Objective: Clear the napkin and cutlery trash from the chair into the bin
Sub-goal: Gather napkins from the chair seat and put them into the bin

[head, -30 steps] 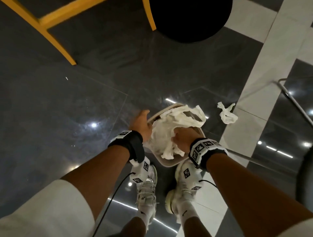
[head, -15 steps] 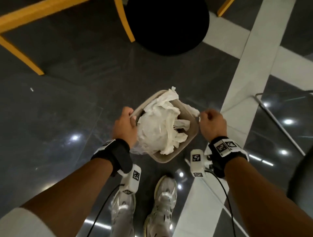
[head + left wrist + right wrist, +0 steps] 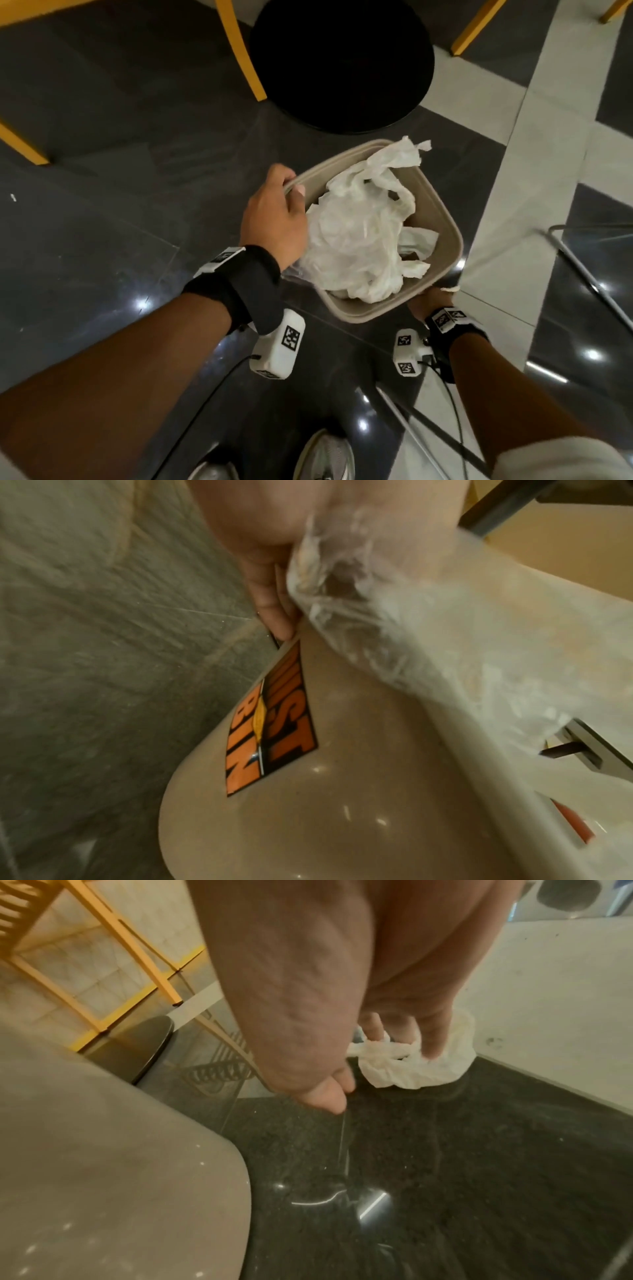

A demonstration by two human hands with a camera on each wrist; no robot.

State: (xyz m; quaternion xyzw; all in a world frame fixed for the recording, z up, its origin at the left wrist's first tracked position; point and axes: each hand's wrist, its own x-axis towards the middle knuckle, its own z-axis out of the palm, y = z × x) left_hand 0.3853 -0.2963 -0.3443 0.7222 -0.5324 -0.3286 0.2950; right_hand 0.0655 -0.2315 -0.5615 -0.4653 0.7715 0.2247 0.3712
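A beige bin [image 3: 435, 209] with an orange "DUST BIN" label [image 3: 274, 723] stands on the dark floor, heaped with white napkins and crumpled plastic [image 3: 359, 240]. My left hand [image 3: 291, 195] grips its far left rim, thumb inside, fingers [image 3: 274, 615] down the outer wall beside the plastic liner [image 3: 377, 631]. My right hand [image 3: 430, 303] is low by the bin's near right corner. There its fingers [image 3: 431, 1039] pinch a loose white napkin [image 3: 411, 1069] that lies on the floor. No cutlery shows.
A black round table base [image 3: 342, 61] and yellow chair legs [image 3: 243, 51] stand beyond the bin. A thin metal frame [image 3: 589, 274] crosses the floor at the right. My shoes [image 3: 325, 455] are just behind the bin. A pale tile strip [image 3: 534, 154] runs alongside.
My right hand left the top of the bin and dropped to the floor at its near right corner, onto the stray napkin. My left hand stayed on the rim.
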